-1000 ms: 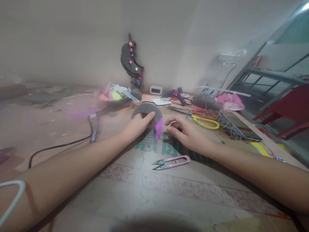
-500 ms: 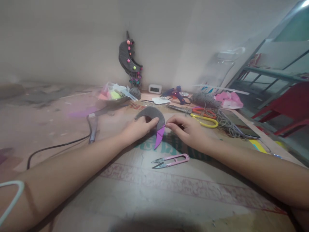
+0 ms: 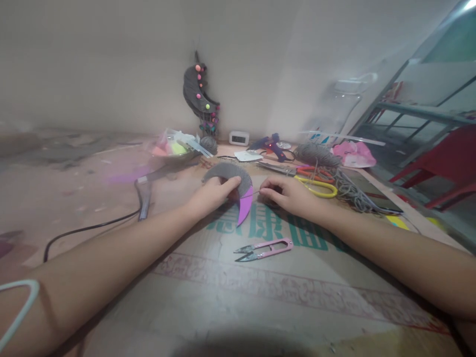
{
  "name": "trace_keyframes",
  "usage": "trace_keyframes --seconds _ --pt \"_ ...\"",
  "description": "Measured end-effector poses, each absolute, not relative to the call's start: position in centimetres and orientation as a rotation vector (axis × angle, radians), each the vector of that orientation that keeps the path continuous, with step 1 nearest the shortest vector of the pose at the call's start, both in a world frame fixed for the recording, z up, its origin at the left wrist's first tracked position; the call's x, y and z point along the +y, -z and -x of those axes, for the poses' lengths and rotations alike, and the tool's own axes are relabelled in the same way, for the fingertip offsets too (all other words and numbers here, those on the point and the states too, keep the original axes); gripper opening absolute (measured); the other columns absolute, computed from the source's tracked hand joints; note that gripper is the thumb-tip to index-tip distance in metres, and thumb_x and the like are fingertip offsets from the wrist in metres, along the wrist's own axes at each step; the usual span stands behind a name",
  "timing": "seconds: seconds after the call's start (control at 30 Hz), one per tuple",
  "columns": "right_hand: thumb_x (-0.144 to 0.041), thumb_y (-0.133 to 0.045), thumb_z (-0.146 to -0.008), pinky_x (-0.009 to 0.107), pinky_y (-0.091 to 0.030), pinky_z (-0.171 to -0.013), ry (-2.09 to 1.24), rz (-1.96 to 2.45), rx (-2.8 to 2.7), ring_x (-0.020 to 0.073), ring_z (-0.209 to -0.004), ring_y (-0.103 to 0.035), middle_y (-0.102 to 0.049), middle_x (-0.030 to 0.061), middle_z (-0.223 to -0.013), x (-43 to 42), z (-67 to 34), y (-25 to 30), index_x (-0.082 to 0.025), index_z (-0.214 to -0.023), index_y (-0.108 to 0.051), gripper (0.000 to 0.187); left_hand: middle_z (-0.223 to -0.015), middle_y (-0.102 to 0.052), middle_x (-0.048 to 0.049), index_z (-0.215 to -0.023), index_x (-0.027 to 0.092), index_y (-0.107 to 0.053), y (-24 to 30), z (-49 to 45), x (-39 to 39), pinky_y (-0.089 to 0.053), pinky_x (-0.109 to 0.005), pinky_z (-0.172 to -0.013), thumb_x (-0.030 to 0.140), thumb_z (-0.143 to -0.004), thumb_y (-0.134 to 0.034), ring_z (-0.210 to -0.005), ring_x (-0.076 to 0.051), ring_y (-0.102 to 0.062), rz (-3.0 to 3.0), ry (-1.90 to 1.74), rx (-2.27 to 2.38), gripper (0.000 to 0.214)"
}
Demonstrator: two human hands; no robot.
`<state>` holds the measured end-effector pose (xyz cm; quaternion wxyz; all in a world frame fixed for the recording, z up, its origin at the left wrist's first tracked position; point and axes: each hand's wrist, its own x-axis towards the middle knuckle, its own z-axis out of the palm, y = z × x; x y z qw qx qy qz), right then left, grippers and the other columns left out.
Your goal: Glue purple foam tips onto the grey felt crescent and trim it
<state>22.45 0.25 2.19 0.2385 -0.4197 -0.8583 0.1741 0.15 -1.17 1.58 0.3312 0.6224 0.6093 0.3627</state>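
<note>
My left hand grips a crescent-shaped piece, mostly wound in grey yarn with its lower tip still bare purple. My right hand is pinched just right of the crescent, and a thin grey yarn strand runs from the fingers to the wound part. Both hands hover over a flattened cardboard sheet with green lettering. Pink thread snips lie on the cardboard just in front of the hands.
Behind the right hand lie yellow and orange scissors, a heap of grey yarn, a glue gun and pink plastic. A finished dark crescent with coloured pompoms leans on the wall. A black cable runs at left.
The right hand closed in from an open pose to a pinch on the yarn at the crescent's edge, then drew slightly right. The crescent tilted a little in the left hand.
</note>
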Motion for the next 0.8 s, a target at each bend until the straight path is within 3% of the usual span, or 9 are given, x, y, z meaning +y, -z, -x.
trace_keyframes --seconds 0.27,0.47,0.8 --pt "-0.036 -0.053 -0.089 0.024 -0.039 -0.056 -0.446 1.180 -2.205 0.0121 -0.056 -0.053 -0.063 -0.0004 -0.064 0.34 -22.25 -1.96 -0.017 -0.082 -0.064 0.023 -0.072 -0.072 -0.0061 -0.068 0.020 -0.068 -0.98 0.20 -0.95 -0.048 -0.032 -0.074 0.063 -0.074 -0.052 -0.078 -0.026 -0.066 -1.758 -0.889 1.579 0.046" --pt "-0.037 -0.054 -0.089 0.024 -0.038 -0.055 -0.429 1.175 -2.193 0.0120 -0.056 -0.052 -0.062 -0.0001 -0.064 0.27 -22.18 -1.94 -0.016 -0.083 -0.065 0.024 -0.084 -0.074 -0.0077 -0.079 0.020 -0.069 -1.23 0.07 -1.41 -0.048 -0.033 -0.078 0.063 -0.074 -0.052 -0.088 -0.028 -0.066 -1.768 -0.843 1.602 0.047" --pt "-0.034 -0.056 -0.088 0.023 -0.036 -0.054 -0.328 1.164 -2.141 0.0115 -0.056 -0.050 -0.063 0.0011 -0.066 0.12 -22.09 -2.04 -0.016 -0.082 -0.066 0.021 -0.087 -0.074 -0.0075 -0.085 0.020 -0.068 -1.92 0.12 -1.72 -0.048 -0.033 -0.079 0.062 -0.077 -0.046 -0.088 -0.028 -0.066 -1.857 -0.696 1.651 0.049"
